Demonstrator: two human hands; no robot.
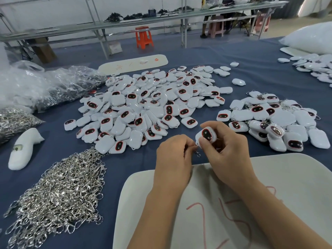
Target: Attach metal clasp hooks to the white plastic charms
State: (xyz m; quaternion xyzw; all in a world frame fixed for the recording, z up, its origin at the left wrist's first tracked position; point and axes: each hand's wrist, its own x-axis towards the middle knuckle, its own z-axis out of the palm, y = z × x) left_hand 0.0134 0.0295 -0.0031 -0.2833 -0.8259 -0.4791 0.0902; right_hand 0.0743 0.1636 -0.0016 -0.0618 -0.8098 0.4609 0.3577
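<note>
My right hand (227,151) grips one white plastic charm (206,136) with a dark oval face ringed in red, held just above the blue table. My left hand (173,155) pinches a small metal clasp hook (197,151) right against the charm's lower left corner. A large pile of loose white charms (143,106) lies behind my hands. A second pile of charms with hooks on them (276,121) sits to the right. A heap of silver clasp hooks (61,193) lies at the front left.
A white foam board (269,177) with red writing lies under my forearms. Clear plastic bags of more hooks (53,85) sit at the far left, beside a white moulded piece (22,150). Another white board (133,64) lies behind the pile. More charms (316,67) and a white bag lie far right.
</note>
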